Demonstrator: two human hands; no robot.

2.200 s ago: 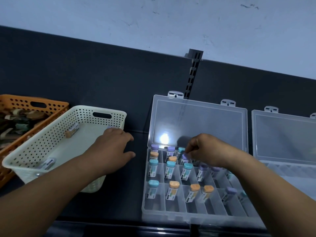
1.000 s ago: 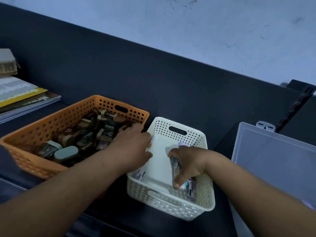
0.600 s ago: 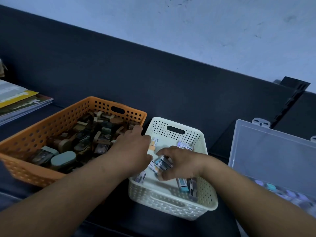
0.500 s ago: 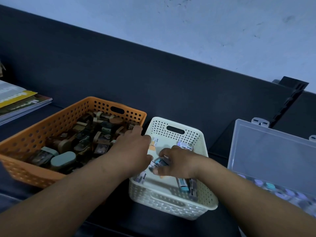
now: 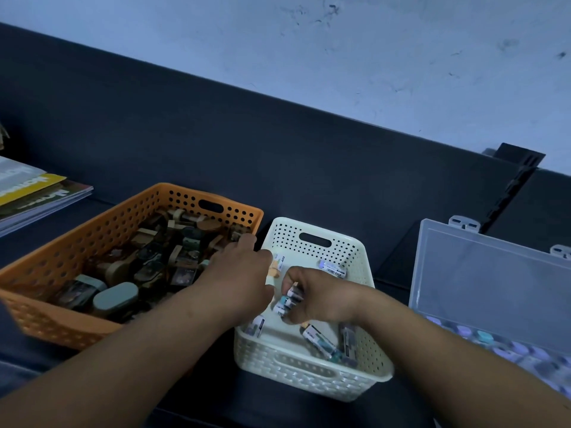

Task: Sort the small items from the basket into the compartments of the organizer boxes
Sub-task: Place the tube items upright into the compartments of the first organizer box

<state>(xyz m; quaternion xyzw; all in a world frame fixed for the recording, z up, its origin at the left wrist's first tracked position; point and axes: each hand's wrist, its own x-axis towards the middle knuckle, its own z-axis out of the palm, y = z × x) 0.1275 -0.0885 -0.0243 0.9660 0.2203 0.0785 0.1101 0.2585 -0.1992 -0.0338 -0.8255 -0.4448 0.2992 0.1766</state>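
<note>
This looks like a shop or stockroom work spot: a dark tabletop [image 5: 391,267] backed by a dark panel [image 5: 216,134] with a slotted shelving rail [image 5: 513,193], under a scuffed pale wall [image 5: 309,41]. On it stand an orange basket [image 5: 61,264] of mixed small goods, a white basket [image 5: 309,378] of barcode-labelled items [image 5: 332,269], and stacked magazines [image 5: 27,193].

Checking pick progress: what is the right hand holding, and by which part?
Right hand grips small labelled tubes, fingers curled round their bodies; a teal cap protrudes.
</note>
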